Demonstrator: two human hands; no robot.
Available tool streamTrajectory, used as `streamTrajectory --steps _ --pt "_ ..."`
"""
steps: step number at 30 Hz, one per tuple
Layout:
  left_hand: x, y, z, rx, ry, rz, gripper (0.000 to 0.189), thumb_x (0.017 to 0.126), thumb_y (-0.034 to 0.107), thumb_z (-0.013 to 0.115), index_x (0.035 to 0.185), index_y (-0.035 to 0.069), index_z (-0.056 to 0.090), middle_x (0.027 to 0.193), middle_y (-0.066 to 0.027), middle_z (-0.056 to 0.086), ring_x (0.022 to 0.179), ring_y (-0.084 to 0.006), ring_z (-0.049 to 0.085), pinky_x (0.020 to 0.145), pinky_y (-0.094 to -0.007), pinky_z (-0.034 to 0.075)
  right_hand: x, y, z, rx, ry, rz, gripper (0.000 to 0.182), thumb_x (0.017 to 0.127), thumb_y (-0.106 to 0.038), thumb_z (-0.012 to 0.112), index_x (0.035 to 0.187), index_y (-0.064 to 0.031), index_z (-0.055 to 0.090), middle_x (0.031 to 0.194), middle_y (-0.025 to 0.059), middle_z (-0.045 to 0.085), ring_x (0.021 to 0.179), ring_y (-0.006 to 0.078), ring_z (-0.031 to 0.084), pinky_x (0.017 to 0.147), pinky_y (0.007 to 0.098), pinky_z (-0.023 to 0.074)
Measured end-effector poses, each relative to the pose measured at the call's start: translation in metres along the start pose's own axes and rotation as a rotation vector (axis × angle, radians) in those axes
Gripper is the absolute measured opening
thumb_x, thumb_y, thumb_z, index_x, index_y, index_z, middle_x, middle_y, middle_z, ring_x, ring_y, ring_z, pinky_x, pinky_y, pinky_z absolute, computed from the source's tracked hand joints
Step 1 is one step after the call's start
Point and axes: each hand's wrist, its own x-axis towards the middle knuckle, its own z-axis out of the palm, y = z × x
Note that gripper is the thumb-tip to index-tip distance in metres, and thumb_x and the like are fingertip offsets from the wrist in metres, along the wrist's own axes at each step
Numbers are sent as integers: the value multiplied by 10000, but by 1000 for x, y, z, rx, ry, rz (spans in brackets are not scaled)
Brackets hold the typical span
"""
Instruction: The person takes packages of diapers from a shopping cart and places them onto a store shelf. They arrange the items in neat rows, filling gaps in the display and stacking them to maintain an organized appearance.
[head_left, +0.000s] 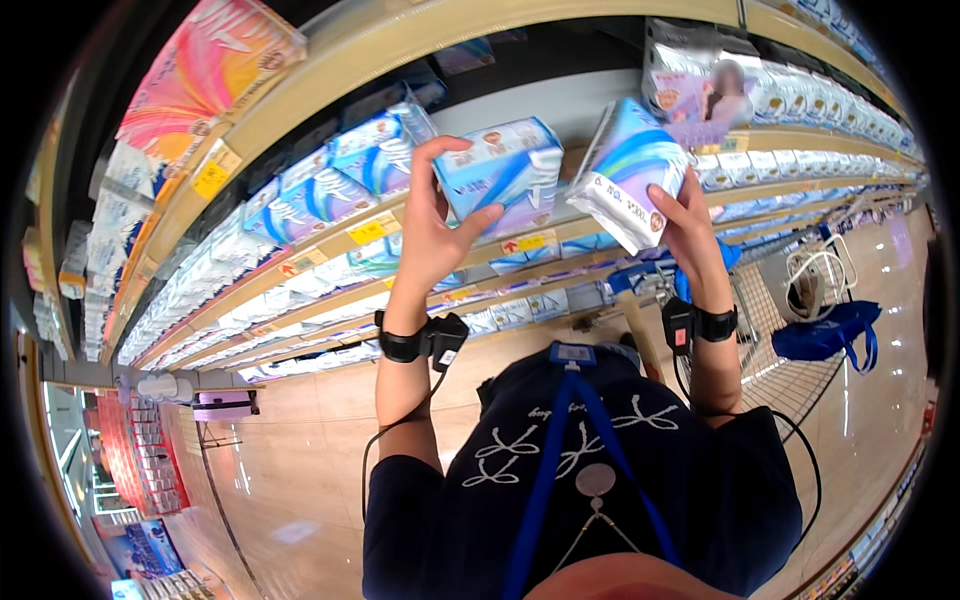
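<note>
In the middle of the head view, my left hand (442, 217) grips a blue and lilac package of paper or hygiene goods (502, 176), thumb on its front and fingers over its left side. To the right, my right hand (686, 214) holds a similar blue, white and purple package (630, 176), tilted, with its thumb on the lower front. The two packages are apart, in front of a shelf. Beside my left hand, matching blue packages (307, 196) stand in a row on that shelf. Black bands with small devices sit on both wrists.
Shelf edges with yellow price tags (371, 229) curve across the view. A pink and orange package (217, 75) is at upper left, white packs (787, 94) at upper right. A wire shopping cart (802, 390) with a blue bag (825, 331) stands at right.
</note>
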Motion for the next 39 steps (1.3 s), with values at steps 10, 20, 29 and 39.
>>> streamTrajectory --steps 10,20,29,39 --pt "46 -27 -9 604 186 298 513 616 -129 720 1032 67 492 1194 -125 469 1121 -282 506 919 -344 452 23 4 39 -251 111 -519 734 682 76 748 1250 -97 317 1212 134 435 1099 235 514 942 334 452" --pt "45 -29 -12 794 93 247 459 643 -92 704 1032 30 493 1240 -166 472 1172 -371 455 962 -421 398 94 20 59 -587 93 -710 632 676 62 745 1166 -97 380 1186 145 500 1074 241 534 890 325 443" --pt "43 -26 -33 1143 190 255 402 648 67 750 1028 63 618 1236 -59 562 1170 -283 489 1014 -430 340 149 58 61 -723 -60 -642 626 675 32 744 1207 -82 434 1125 131 465 995 266 529 806 335 442" --pt "38 -29 -43 1151 178 249 433 742 125 709 1166 124 621 1235 -19 593 1193 -237 493 1061 -453 291 171 88 91 -433 -267 -374 360 833 40 592 1184 7 516 1009 134 655 934 165 623 823 271 476"
